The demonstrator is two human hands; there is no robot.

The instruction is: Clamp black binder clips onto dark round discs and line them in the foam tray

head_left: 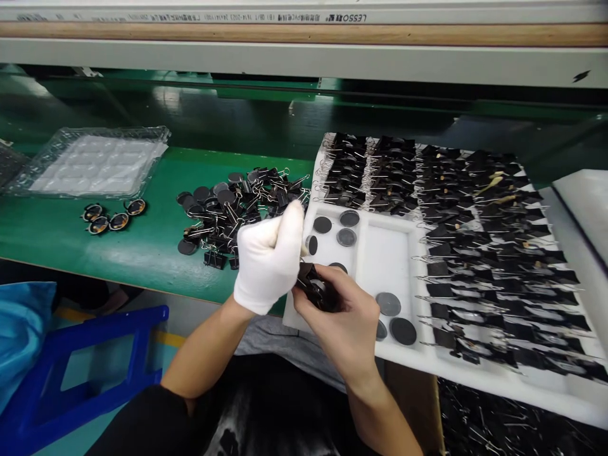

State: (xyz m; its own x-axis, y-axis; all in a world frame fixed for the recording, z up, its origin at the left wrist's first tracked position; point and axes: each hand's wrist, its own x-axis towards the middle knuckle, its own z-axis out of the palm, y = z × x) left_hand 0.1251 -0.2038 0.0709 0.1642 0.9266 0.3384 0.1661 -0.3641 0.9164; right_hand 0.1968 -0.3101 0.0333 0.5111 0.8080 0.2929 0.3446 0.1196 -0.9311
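Observation:
My left hand (270, 259), in a white glove, is closed with its thumb up, beside the clipped black part; what its fingers pinch is too small to make out. My bare right hand (344, 316) is wrapped round a black round part (320, 291) with a black binder clip on it, above the left edge of the white tray (384, 221). Black discs (403, 330) lie in the tray's compartments. Rows of clipped black parts (451, 240) fill its back and right side. Left of the tray is a pile of binder clips and discs (228, 209).
Clear plastic trays (95, 161) lie at the left of the green table (156, 247), with several round parts (118, 220) in front. A blue stool (95, 342) stands below left. More black clips (503, 424) sit below the tray.

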